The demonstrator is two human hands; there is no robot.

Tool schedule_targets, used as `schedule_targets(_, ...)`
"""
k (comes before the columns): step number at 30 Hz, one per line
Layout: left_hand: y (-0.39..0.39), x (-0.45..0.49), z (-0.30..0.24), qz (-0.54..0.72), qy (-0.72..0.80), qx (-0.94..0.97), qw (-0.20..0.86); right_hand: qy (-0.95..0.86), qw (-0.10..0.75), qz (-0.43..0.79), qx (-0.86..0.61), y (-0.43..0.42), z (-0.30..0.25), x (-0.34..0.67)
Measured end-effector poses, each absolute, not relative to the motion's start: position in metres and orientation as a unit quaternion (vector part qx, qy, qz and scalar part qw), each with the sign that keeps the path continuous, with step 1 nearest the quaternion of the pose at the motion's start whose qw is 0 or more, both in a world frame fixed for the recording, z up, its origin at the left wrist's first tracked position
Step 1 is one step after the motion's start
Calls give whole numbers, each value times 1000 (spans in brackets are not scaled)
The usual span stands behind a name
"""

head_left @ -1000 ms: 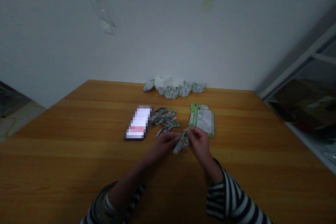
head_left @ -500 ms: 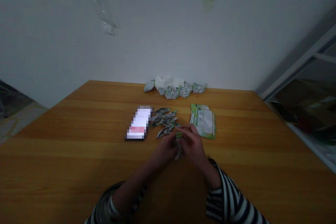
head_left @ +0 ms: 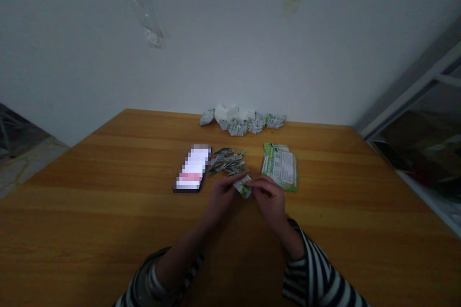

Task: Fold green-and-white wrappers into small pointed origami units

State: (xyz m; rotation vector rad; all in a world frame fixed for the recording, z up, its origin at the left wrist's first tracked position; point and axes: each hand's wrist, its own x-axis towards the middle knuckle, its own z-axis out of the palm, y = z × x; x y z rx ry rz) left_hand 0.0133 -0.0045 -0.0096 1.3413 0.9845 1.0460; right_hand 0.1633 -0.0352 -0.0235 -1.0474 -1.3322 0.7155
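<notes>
**Both hands pinched a small folded green-and-white paper piece [head_left: 243,187] over the mid-brown wooden bench [head_left: 108,192].**
The left hand [head_left: 223,201] and right hand [head_left: 268,199] were half-closed, their fingertips gripping the piece near mid-bench, with open wood to either side. Just ahead lay dark folded paper strips [head_left: 226,163], beside a black phone [head_left: 192,168] with a blurred screen. A flat green printed wrapper [head_left: 281,167] lay just right of the hands, and a cluster of folded white-and-green pieces [head_left: 241,123] lined the far edge.
</notes>
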Motion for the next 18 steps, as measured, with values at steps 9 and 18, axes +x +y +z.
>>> schedule_targets(9,-7,11,-6,383,324,536,679,-493,634,347,-485,-32,-26,167)
schedule_targets(18,-3,9,-6,382,332,565,652,-586,602,313,-443,-27,-31,174)
